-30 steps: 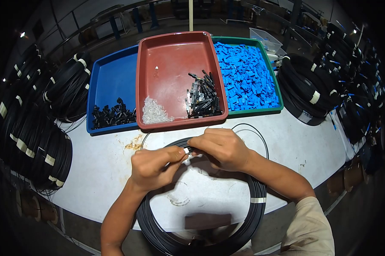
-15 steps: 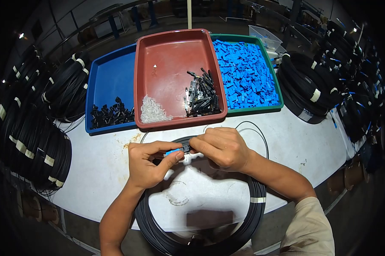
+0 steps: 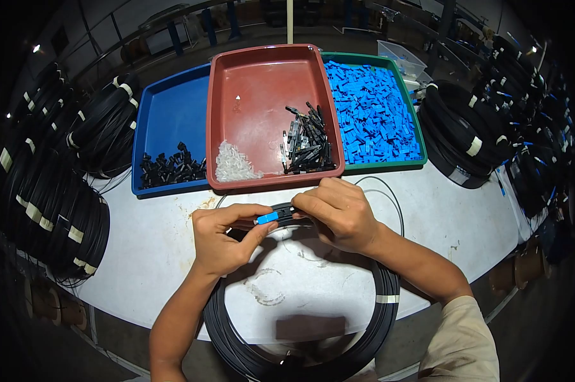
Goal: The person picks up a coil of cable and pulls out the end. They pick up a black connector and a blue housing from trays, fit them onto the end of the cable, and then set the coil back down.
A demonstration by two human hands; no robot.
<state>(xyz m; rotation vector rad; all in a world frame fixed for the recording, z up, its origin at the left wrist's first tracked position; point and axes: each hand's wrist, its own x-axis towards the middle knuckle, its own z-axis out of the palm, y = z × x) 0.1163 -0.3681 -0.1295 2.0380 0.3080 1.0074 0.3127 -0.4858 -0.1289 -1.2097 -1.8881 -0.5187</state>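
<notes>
My left hand pinches a blue fibre-optic connector between thumb and fingers, its pale tip pointing left. The connector's black rear part reaches toward my right hand. The fingers of my right hand are closed at that rear end; what lies between them is hidden. Behind and below both hands, a large coil of black cable rests on the table and overhangs its front edge, bound with a pale tape band. A thin loop of cable arcs out to the right of my right hand.
A blue tray holds black parts, a red tray clear sleeves and black pieces, and a green tray many blue housings. Cable coils stand at the left, more coils at the right. The white table lies underneath.
My left fingers have shifted, so more of the blue connector shows now. My right hand has moved slightly up and right, its fingertips a little farther from my left hand.
</notes>
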